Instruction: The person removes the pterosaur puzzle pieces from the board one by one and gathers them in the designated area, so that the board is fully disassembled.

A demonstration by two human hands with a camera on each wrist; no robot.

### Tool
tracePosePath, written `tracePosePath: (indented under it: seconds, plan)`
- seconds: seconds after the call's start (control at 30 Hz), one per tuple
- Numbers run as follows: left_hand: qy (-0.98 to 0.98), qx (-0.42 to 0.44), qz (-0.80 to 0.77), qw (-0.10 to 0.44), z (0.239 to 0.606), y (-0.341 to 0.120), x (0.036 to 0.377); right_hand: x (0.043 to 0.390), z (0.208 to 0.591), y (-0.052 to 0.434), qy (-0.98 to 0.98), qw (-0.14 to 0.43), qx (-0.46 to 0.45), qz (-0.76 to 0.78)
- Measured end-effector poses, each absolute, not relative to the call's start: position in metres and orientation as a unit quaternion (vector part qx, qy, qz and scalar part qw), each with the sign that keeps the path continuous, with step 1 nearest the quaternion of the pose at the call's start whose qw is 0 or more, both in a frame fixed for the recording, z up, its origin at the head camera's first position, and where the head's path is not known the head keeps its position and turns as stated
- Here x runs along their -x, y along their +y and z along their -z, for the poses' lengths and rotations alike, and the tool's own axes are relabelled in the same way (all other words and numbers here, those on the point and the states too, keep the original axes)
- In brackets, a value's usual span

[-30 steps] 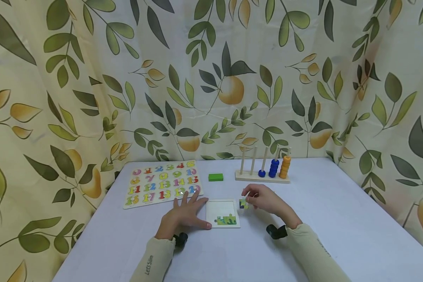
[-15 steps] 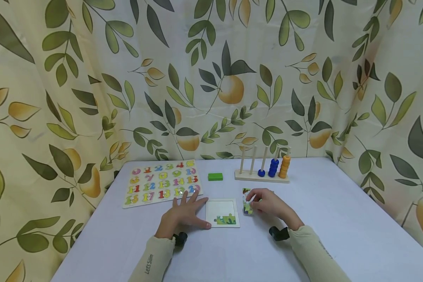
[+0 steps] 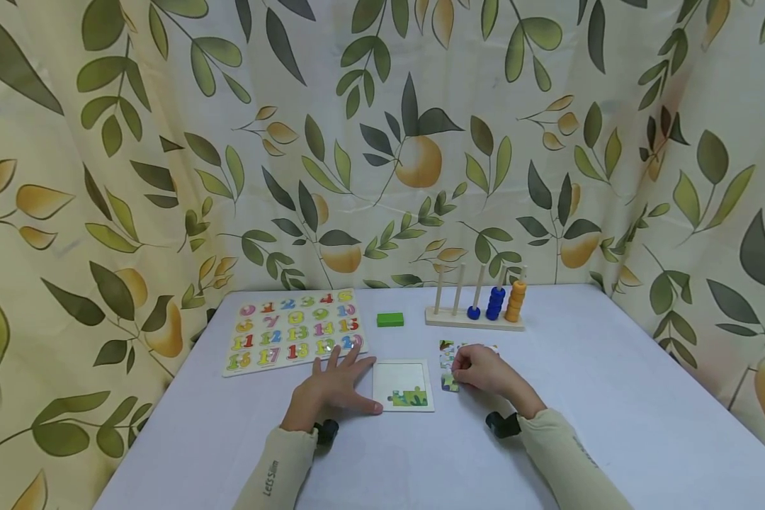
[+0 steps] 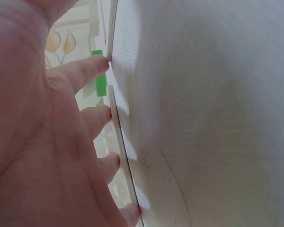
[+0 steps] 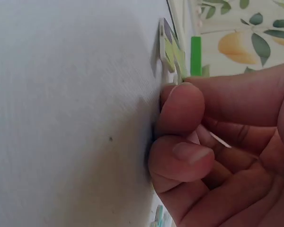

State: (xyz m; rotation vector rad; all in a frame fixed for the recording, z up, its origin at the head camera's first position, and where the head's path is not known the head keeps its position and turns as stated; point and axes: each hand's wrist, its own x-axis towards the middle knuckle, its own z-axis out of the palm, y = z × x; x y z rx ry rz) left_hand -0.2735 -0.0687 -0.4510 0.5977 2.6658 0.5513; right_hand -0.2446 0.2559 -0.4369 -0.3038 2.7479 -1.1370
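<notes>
Head view, white table, two hands at work.

Left hand: flat on the tabletop, fingers straight and spread, holding nothing. Thumb lies along the left edge of the puzzle tray; left wrist view shows fingertips meeting thin board edges. Number board sits just beyond the fingertips, touching or nearly so.

Puzzle tray: white square frame directly right of the left hand, between the two hands. Green-patterned pieces fill its near row; remainder bare.

Right hand: fingers curled down onto loose puzzle pieces, which lie just left of and under the fingers, beside the tray's right edge. Right wrist view shows thumb and forefinger pressed together at the tabletop; whether a piece is pinched between them cannot be told.

Green block: beyond the tray, well apart from both hands.

Ring stacker: beyond the right hand, pegs upright, blue and orange rings on its right pegs.
</notes>
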Motion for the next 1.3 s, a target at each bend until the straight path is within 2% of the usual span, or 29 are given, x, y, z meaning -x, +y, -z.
tracePosePath:
  seconds: [0.83, 1.1, 1.3]
  plan:
    - [0.944, -0.217, -0.188, 0.165, 0.444, -0.069, 0.268, 0.243, 0.435, 0.245, 0.934, 0.078, 0.05, 0.344]
    - [0.943, -0.22, -0.187, 0.164, 0.444, -0.068, 0.268, 0.24, 0.433, 0.245, 0.934, 0.079, 0.064, 0.342]
    - [0.944, -0.212, -0.19, 0.169, 0.445, -0.068, 0.268, 0.24, 0.426, 0.241, 0.936, 0.046, 0.117, 0.328]
